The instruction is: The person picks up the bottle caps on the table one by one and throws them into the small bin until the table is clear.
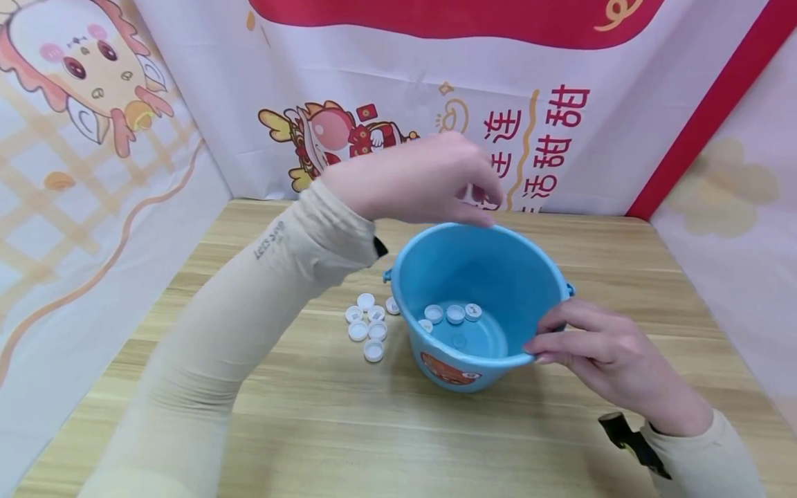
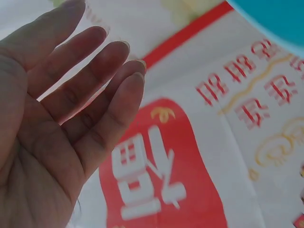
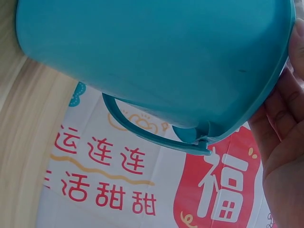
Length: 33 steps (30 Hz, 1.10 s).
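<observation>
A blue plastic bucket [image 1: 461, 373] stands on the wooden table, with several white bottle caps [image 1: 455, 314] lying on its bottom. My right hand [image 1: 600, 349] grips the bucket's rim at the near right, beside the handle's pivot. The blue handle [image 3: 152, 135] hangs down along the bucket's side in the right wrist view. Over the far rim hovers my left hand [image 1: 429, 181], fingers loosely bent. Its palm [image 2: 42, 156] holds nothing in the left wrist view.
More white bottle caps [image 1: 376, 330] lie in a loose group on the table [image 1: 299, 422], left of the bucket. A printed cloth [image 1: 398, 83] with red lettering hangs behind the table, and another patterned cloth [image 1: 93, 207] stands along the left side.
</observation>
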Tool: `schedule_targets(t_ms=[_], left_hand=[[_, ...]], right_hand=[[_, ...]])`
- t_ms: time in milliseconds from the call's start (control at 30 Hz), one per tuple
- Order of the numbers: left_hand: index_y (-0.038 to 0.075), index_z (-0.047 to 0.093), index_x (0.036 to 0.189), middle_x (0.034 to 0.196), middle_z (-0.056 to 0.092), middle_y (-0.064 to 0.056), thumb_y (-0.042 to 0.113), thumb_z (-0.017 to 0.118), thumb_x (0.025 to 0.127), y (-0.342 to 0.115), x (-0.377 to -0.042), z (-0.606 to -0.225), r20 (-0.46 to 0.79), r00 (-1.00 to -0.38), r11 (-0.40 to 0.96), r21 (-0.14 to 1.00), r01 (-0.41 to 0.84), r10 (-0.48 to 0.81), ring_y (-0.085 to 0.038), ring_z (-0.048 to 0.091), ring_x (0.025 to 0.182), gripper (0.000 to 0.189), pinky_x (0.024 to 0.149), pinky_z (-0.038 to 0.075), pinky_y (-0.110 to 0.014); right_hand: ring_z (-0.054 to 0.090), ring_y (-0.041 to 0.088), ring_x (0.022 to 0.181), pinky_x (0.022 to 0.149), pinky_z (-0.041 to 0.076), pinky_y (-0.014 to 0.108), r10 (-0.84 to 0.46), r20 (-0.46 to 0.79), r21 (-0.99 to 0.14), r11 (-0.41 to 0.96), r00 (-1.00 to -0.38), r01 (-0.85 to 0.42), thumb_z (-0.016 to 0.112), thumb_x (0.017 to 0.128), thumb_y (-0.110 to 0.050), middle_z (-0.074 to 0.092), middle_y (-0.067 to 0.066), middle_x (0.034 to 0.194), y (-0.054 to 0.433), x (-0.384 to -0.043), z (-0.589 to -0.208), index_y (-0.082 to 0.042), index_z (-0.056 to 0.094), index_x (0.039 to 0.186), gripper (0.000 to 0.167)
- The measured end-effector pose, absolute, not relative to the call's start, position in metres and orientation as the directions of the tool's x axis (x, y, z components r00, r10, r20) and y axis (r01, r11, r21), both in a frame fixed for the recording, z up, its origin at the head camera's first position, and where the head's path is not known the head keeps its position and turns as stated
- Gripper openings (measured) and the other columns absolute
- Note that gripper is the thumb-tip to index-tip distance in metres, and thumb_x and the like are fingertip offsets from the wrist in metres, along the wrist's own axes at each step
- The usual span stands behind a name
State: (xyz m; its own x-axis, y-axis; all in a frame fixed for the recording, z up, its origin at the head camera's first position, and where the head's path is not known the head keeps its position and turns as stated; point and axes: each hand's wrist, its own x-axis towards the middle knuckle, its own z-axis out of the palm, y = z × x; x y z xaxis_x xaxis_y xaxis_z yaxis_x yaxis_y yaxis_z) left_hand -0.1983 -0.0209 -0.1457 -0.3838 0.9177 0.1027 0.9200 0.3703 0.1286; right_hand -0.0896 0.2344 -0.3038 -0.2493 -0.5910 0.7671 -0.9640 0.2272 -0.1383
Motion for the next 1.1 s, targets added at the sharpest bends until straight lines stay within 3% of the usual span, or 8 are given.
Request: schedule_targets(t_ms=[67,233,500,800,1100], left_hand=[[0.01,0.075,0.112,0.099,0.071,-0.002,0.027,0.074,0.091,-0.037,-0.203,-0.148,0.141,-0.408,0.383,0.17,0.908,0.902,-0.011,0.061,0.087,0.027,0.078,0.05,-0.024],[0.01,0.075,0.114,0.099,0.07,-0.001,0.026,0.075,0.09,-0.077,-0.217,-0.16,0.172,-0.547,0.508,0.226,0.831,0.819,-0.013,0.061,0.084,0.029,0.076,0.051,-0.025],[0.013,0.075,0.115,0.092,0.07,0.003,0.025,0.075,0.09,-0.131,-0.245,-0.213,0.077,-0.704,0.649,0.329,0.686,0.706,-0.012,0.062,0.081,0.028,0.072,0.054,-0.027],[0.009,0.073,0.116,0.097,0.071,0.001,0.022,0.074,0.091,-0.141,-0.265,-0.305,-0.137,-0.708,0.679,0.452,0.578,0.693,-0.016,0.065,0.087,0.028,0.076,0.056,-0.029],[0.023,0.073,0.097,0.086,0.069,0.005,0.018,0.079,0.086,-0.113,-0.26,-0.359,-0.265,-0.644,0.671,0.511,0.538,0.718,-0.016,0.063,0.075,0.014,0.07,0.055,-0.03]], right_hand=[[0.058,0.019,0.082,0.081,0.049,0.019,-0.587,0.77,-0.141,0.224,-0.249,-0.964,0.064,0.096,-0.03,0.065,0.008,0.09,0.233,-0.089,-0.304,-0.006,0.077,0.094,0.028],[0.057,0.019,0.082,0.078,0.049,0.019,-0.578,0.776,-0.151,0.217,-0.251,-0.964,0.064,0.096,-0.029,0.065,0.009,0.09,0.232,-0.089,-0.305,-0.004,0.077,0.093,0.028],[0.058,0.019,0.082,0.077,0.048,0.021,-0.566,0.788,-0.153,0.197,-0.24,-0.968,0.064,0.096,-0.027,0.065,0.01,0.089,0.231,-0.09,-0.307,-0.003,0.077,0.091,0.027],[0.058,0.021,0.083,0.08,0.048,0.02,-0.564,0.788,-0.157,0.199,-0.244,-0.967,0.065,0.096,-0.027,0.065,0.011,0.089,0.23,-0.09,-0.307,-0.003,0.077,0.091,0.028],[0.057,0.017,0.084,0.077,0.048,0.017,-0.557,0.789,-0.159,0.222,-0.259,-0.962,0.063,0.096,-0.029,0.064,0.011,0.087,0.225,-0.088,-0.302,-0.001,0.076,0.088,0.032]])
